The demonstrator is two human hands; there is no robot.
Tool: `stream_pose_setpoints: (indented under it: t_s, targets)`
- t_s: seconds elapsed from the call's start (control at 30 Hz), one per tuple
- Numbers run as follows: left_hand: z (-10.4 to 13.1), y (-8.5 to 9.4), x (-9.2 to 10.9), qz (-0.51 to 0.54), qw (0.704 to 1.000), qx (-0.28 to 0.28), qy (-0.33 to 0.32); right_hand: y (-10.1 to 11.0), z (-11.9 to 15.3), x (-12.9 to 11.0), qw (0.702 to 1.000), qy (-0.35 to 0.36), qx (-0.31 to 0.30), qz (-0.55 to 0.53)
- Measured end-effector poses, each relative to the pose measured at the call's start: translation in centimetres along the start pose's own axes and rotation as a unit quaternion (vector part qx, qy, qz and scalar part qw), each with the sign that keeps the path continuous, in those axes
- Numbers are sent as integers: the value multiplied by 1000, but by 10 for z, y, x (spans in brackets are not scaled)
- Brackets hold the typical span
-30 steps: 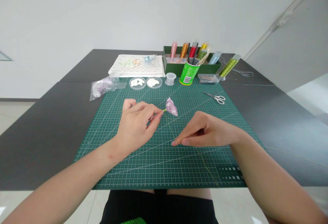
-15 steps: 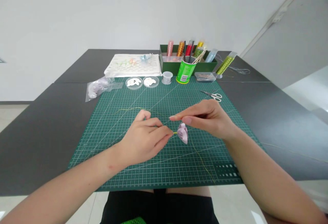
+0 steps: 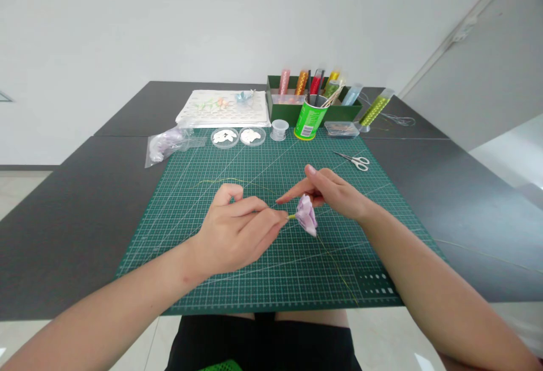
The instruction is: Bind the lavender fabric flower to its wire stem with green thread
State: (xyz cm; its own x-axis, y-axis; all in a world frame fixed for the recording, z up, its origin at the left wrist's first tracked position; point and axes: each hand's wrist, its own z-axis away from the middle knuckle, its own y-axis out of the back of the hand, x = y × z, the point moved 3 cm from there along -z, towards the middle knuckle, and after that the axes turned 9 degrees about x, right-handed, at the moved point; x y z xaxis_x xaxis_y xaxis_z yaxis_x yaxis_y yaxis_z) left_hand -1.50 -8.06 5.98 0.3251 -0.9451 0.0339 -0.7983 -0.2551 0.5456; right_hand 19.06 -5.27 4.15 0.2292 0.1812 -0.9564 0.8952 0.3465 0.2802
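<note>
My left hand (image 3: pixel 244 227) pinches the short yellow-green stem (image 3: pixel 291 216) of a pale lilac artificial flower (image 3: pixel 307 216) above the cutting mat. The flower lies sideways, its petals facing right. Just behind it is my right hand (image 3: pixel 333 189), index finger stretched out to the left and thumb raised apart. The other fingers are partly hidden by the petals, and I cannot tell whether they touch them. A thin yellowish thread (image 3: pixel 339 272) runs from below the flower toward the mat's front edge. More thin thread (image 3: pixel 229 179) lies behind my left hand.
The green cutting mat (image 3: pixel 169 212) covers the table's middle. White-handled scissors (image 3: pixel 360 163) lie at right. Along the back are two dishes of white pieces (image 3: pixel 224 137), a clear spool (image 3: pixel 279 129), a green can (image 3: pixel 309 122), a dark green box (image 3: pixel 291 113) of thread spools and a plastic bag (image 3: pixel 163 146).
My right thumb has lifted away from the index finger, and the hand has shifted behind the flower. The flower has turned, showing more of its petals. My left hand keeps its pinch.
</note>
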Motion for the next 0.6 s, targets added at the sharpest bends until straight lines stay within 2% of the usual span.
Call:
stream_pose_setpoints:
  t_s: [0.07, 0.13, 0.27, 0.33, 0.43, 0.5, 0.6]
  targets:
    - [-1, 2, -3, -32, 999, 9, 6, -2, 0, 3, 999, -17, -26, -16]
    - [-2, 4, -6, -44, 998, 27, 38, -4, 1, 5, 997, -23, -58, -42]
    - [-1, 3, -15, 24, 980, 42, 194, -9, 2, 8, 988, -30, -117, -97]
    - [0, 0, -19, 100, 949, 40, 295, -11, 2, 8, 986, -26, -121, -115]
    - [2, -6, -23, 247, 867, 37, 431, -13, 1, 10, 984, -34, -110, -137]
    - [3, -9, -24, 318, 815, 40, 483, -17, 1, 14, 978, -55, -121, -162]
    - [2, -11, -25, 361, 778, 42, 513, -26, 0, 22, 963, -88, -139, -215]
